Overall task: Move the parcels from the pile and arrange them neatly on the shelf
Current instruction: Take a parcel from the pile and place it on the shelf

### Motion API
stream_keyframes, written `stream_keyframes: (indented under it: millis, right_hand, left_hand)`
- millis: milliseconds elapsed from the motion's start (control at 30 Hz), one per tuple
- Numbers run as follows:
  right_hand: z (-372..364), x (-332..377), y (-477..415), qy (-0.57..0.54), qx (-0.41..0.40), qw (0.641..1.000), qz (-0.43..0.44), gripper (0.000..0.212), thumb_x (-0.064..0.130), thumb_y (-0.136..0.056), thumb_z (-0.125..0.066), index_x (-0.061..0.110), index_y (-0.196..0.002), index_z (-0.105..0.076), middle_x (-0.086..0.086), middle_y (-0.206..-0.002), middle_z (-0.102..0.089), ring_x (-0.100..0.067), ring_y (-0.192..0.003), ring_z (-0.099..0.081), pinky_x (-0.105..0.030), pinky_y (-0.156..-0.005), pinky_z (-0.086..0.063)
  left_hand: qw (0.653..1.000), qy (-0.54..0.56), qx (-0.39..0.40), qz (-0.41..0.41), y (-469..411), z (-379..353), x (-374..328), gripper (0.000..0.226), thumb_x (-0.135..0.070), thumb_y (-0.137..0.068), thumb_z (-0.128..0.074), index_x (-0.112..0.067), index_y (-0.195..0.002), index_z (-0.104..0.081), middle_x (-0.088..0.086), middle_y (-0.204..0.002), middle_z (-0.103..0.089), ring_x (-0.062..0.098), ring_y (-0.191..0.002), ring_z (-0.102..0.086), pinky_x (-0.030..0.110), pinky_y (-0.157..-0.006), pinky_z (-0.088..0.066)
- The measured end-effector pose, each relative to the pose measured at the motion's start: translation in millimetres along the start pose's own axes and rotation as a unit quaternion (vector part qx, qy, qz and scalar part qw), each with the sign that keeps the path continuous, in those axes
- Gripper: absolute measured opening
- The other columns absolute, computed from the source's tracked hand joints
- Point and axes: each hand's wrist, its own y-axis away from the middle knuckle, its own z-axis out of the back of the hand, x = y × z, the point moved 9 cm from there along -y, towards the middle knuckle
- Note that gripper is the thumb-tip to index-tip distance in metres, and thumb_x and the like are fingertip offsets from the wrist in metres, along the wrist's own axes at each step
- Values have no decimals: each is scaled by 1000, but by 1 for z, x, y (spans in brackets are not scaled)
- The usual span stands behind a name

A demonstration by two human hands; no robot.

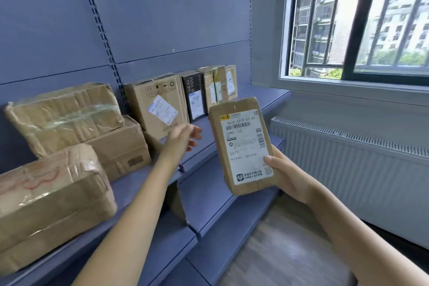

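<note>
One flat kraft parcel (241, 145) is held upright in the right hand (286, 175), thumb pressed on its shipping label (246, 146); the left hand (183, 138) reaches with fingers apart toward the blue shelf (209, 183). Seven cardboard boxes stand along it.

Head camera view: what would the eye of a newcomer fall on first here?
First, the flat brown parcel with a white label, held upright at the centre by the right hand. To its left, the open left hand reaches toward a row of cardboard boxes standing on the blue shelf. A barred window fills the upper right.
</note>
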Motion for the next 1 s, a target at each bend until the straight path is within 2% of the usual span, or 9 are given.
stream_keyframes:
  millis: [67,167,367,533,667,767,867,1000]
  right_hand:
    - [28,1,7,-3,-16,1000,4,98,57,-64,-80,23,-143,-34,-9,-137,-57,-33,-122,-57,-62,-97,-45]
    - [64,-1,15,-6,-30,1000,6,93,57,-66,-78,24,-142,-35,-9,-136,-57,-32,-121,-58,-52,-88,-53]
    - [138,-17,4,-41,-113,993,-11,106,57,-54,-85,22,-142,-37,-11,-131,-61,-32,-117,-60,-46,-82,-56]
    - [187,-25,-32,-52,-153,987,-4,106,56,-55,-85,23,-143,-36,-11,-131,-60,-32,-118,-60,-53,-87,-54]
    - [228,-21,-75,-40,-183,982,-15,108,56,-49,-88,24,-140,-38,-7,-126,-64,-29,-114,-63,-47,-83,-57]
    - [257,-10,-108,-18,-201,979,-6,108,58,-44,-89,28,-136,-42,-4,-123,-66,-26,-109,-66,-44,-79,-57]
    - [288,-10,-135,-13,-221,975,2,107,61,-48,-86,29,-140,-40,-4,-129,-63,-27,-114,-63,-50,-84,-56]
    - [334,-21,-172,-16,-239,971,6,100,60,-56,-83,32,-141,-38,-4,-133,-60,-30,-119,-60,-61,-93,-49]
  left_hand:
    - [999,-21,32,-16,-6,-39,0,30,-15,-100,-40,-15,-80,-61,1,-74,-59,12,-60,-50,23,-59,-40]
    - [997,-29,68,-21,-18,-88,4,27,-14,-98,-43,-13,-77,-61,1,-72,-58,11,-58,-49,23,-60,-40]
    - [989,-52,134,-28,-65,-155,16,28,-11,-98,-46,-16,-75,-60,-1,-69,-58,9,-58,-49,20,-60,-41]
    - [979,-82,184,-35,-129,-198,26,23,-10,-99,-45,-16,-83,-61,-5,-71,-62,8,-58,-50,12,-60,-44]
    - [969,-89,228,-36,-195,-229,31,21,-9,-99,-44,-16,-88,-62,-2,-77,-65,12,-67,-56,16,-64,-48]
    - [959,-79,268,-38,-241,-255,32,24,-6,-98,-42,-16,-88,-60,-2,-77,-63,9,-65,-56,13,-57,-45]
    - [959,-80,270,-35,-278,-274,39,19,-9,-99,-42,-11,-97,-61,-1,-81,-64,7,-62,-56,8,-54,-41]
    - [946,-104,307,0,-304,-299,71,19,-15,-100,-43,-17,-100,-62,-2,-88,-66,8,-69,-61,14,-66,-47]
